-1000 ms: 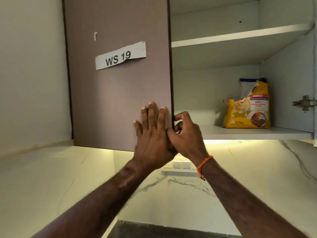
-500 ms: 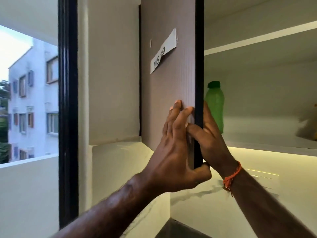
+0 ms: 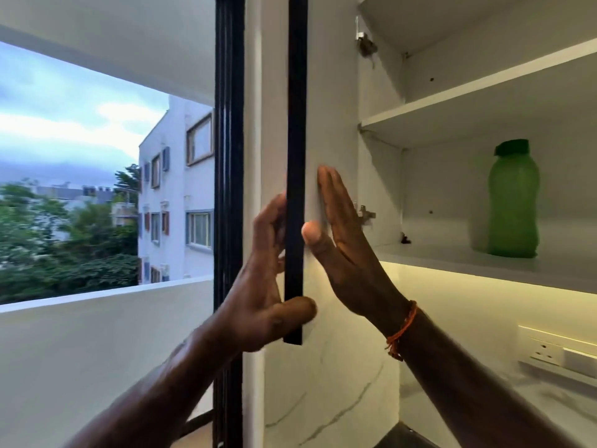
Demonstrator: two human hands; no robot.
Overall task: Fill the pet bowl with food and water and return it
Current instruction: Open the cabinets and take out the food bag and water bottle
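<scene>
Seen edge-on, cabinet door (image 3: 295, 156): left hand (image 3: 258, 286) grips its lower edge, thumb across the corner; right hand (image 3: 342, 247) lies flat and unclenched against its inner face. Green bottle (image 3: 512, 205) upright on shelf (image 3: 452, 257), right of door.

a black-framed window (image 3: 106, 140) at left shows a white building (image 3: 174, 195) and trees (image 3: 64, 247); warm light glows beneath the white cabinet shelf (image 3: 484, 270).
</scene>
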